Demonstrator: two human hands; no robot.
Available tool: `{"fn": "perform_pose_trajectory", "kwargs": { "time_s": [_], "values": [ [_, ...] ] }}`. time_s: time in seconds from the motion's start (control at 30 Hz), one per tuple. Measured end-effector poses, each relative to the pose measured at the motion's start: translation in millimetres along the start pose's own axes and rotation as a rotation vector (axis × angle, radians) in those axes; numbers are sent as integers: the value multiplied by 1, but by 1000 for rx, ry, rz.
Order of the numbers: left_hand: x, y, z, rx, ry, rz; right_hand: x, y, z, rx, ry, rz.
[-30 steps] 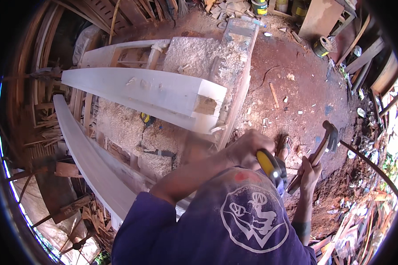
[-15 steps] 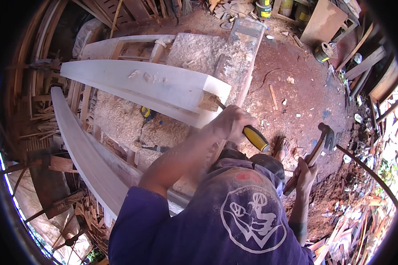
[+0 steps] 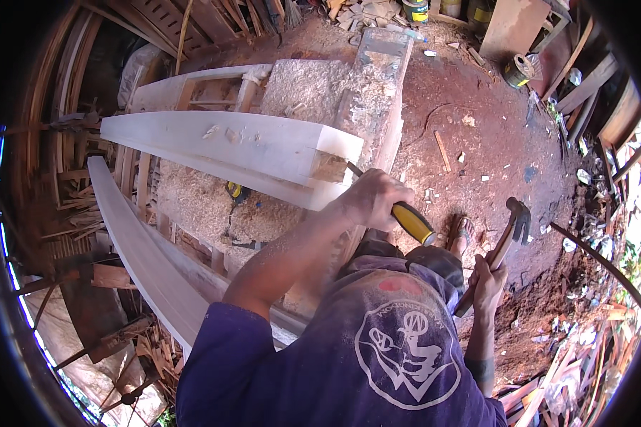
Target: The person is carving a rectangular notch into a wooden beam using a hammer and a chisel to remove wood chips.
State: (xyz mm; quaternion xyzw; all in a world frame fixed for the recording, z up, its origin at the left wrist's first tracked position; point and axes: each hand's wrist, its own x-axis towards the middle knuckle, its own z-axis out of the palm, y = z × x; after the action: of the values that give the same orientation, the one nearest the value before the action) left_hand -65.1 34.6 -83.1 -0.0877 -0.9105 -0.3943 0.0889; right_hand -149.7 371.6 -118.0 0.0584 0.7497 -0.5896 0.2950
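My left hand (image 3: 379,199) is closed round a chisel (image 3: 413,223) with a yellow and black handle. Its blade slants up to a notch cut in the near end of a long pale timber beam (image 3: 221,146); whether the tip touches the wood I cannot tell. Out to the right, my right hand (image 3: 488,281) grips a claw hammer (image 3: 504,245) by its wooden handle, head up and well apart from the chisel. A few wood chips lie on top of the beam.
A second long board (image 3: 146,267) lies to the left. Between them, a yellow and black tape measure (image 3: 235,191) rests among wood shavings (image 3: 192,192). My sandalled foot (image 3: 461,235) stands on reddish ground. Cans (image 3: 518,71) and scrap wood line the far side.
The view has shifted slightly, so the beam and the ground sit a little differently in it. Both hands keep their hold, with hammer and chisel almost unmoved.
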Motion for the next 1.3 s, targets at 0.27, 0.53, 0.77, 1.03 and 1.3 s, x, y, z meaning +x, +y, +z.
{"fn": "perform_pose_trajectory", "kwargs": {
  "time_s": [0.27,0.53,0.77,1.03,1.3],
  "values": [
    [9,-10,20,153,-3,-114,-3,-15,-5,52,106,-68],
    [27,-14,27,205,18,-247,-11,-49,-1,443,224,-783],
    [41,-15,18,272,-252,-553,7,4,24,-20,-111,-355],
    [46,-12,20,285,-236,-464,-1,-21,30,14,223,-742],
    [28,-19,18,246,-196,-399,6,-65,-19,40,406,-599]
  ]
}}
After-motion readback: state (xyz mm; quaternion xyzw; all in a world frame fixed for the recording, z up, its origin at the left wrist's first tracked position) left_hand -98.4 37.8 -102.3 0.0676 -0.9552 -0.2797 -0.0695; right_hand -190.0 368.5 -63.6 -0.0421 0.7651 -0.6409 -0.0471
